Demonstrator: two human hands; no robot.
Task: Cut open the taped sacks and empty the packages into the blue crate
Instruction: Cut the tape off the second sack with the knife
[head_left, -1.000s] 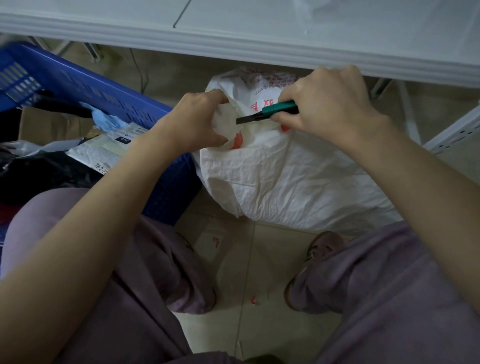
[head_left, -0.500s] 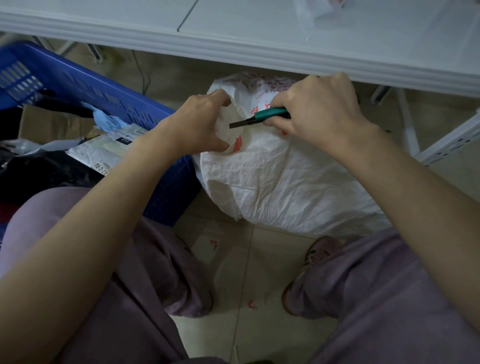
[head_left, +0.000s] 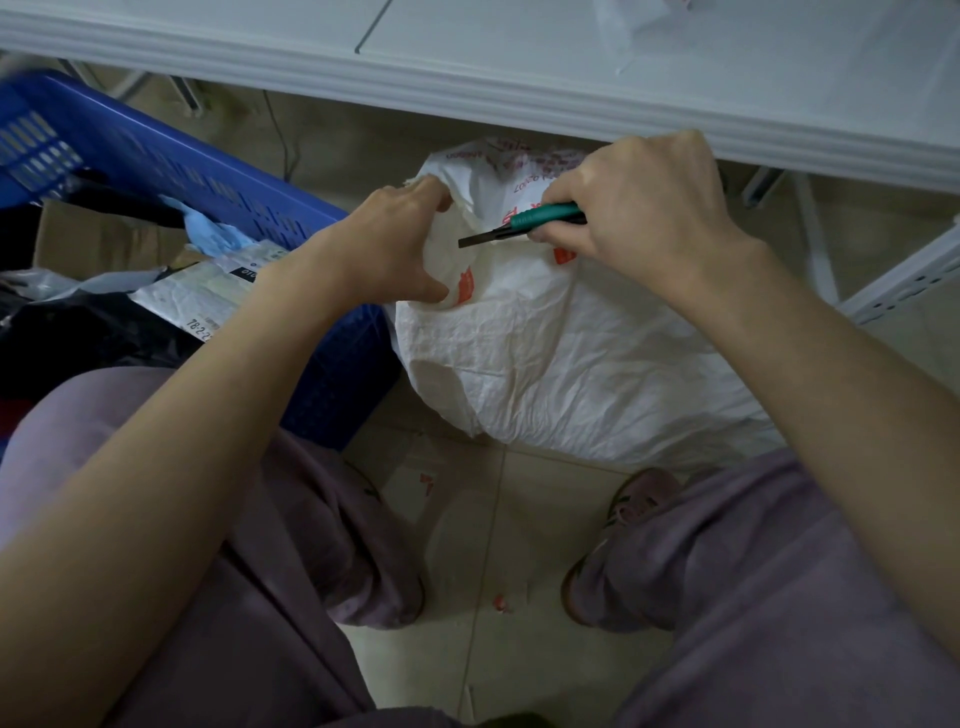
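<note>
A white woven sack (head_left: 561, 364) with red print stands on the floor between my knees and the table. My left hand (head_left: 395, 249) grips the sack's gathered top corner. My right hand (head_left: 639, 208) holds a green-handled utility knife (head_left: 524, 223), its dark blade pointing left at the sack's top, close to my left fingers. The blue crate (head_left: 171, 171) sits to the left, touching the sack, with several packages (head_left: 208, 291) inside, among them a white parcel, a black bag and a brown box.
A white table edge (head_left: 467, 93) runs across the top, just above my right hand. A white metal shelf frame (head_left: 904, 280) stands at the right. Small red tape scraps (head_left: 501, 603) lie on the tiled floor between my shoes.
My right hand has drawn the knife a little leftward across the sack's top, and the blade now sits nearer my left hand. My left hand keeps its grip.
</note>
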